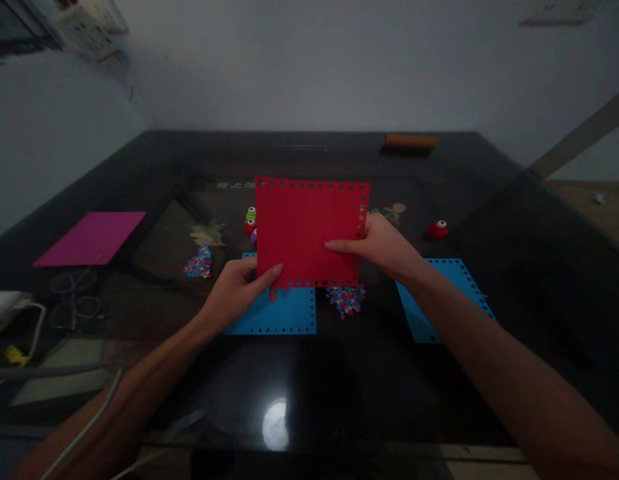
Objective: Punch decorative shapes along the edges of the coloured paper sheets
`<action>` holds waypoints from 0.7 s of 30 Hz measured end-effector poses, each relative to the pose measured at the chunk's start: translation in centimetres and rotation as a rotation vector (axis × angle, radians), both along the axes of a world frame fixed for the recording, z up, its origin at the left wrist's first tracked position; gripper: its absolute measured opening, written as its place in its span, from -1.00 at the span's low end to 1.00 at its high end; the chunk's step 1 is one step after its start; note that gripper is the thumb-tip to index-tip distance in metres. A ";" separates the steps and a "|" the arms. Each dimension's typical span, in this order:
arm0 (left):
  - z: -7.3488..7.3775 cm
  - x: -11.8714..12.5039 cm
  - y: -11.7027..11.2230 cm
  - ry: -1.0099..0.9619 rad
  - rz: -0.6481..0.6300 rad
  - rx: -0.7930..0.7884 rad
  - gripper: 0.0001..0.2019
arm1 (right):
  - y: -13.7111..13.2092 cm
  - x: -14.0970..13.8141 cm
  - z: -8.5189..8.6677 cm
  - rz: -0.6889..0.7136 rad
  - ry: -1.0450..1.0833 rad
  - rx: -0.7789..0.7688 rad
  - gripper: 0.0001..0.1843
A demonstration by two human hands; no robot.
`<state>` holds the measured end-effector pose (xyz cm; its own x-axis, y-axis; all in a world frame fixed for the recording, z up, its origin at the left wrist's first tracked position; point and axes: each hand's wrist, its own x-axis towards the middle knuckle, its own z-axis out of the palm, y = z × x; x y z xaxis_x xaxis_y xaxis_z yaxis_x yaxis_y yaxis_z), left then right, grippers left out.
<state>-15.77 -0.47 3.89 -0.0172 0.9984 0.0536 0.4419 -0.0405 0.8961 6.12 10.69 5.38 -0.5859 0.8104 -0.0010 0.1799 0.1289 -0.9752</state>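
A square sheet of red paper (309, 220) with holes punched along several edges is held up above the table. My left hand (242, 287) grips its lower left corner, thumb on the near face. On the right edge, my right hand (384, 243) pinches the sheet with its thumb across the front. Beneath lies a blue punched sheet (274, 317), partly covered by the red one. A second blue punched sheet (439, 293) lies under my right forearm. Below the red sheet's bottom edge is a pile of small coloured paper bits (346, 303).
On the left lie a magenta sheet (92, 239), another confetti pile (199, 262), glasses (75, 303) and a white device with a cable (6, 307). Small hole punches (250, 225) stand behind the red sheet; a red punch (438, 230) is right. A brown roll (410, 141) lies far back.
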 end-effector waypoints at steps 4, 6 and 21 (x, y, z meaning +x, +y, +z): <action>-0.1 -0.1 0.0 -0.006 -0.006 0.002 -0.65 | 0.0 -0.1 -0.3 -0.010 0.007 0.027 -0.64; -0.2 -0.2 0.0 -0.006 -0.011 0.000 -0.65 | 0.0 -0.1 -0.3 -0.017 0.009 0.041 -0.63; 0.2 -0.2 0.2 -0.014 -0.084 -0.002 -0.68 | -0.2 0.6 0.4 -0.083 -0.021 0.035 -0.64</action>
<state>-15.98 -0.24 4.13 0.0662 0.9964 0.0523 0.4241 -0.0755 0.9025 6.73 10.51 5.73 -0.5169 0.8559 0.0169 0.2120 0.1471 -0.9661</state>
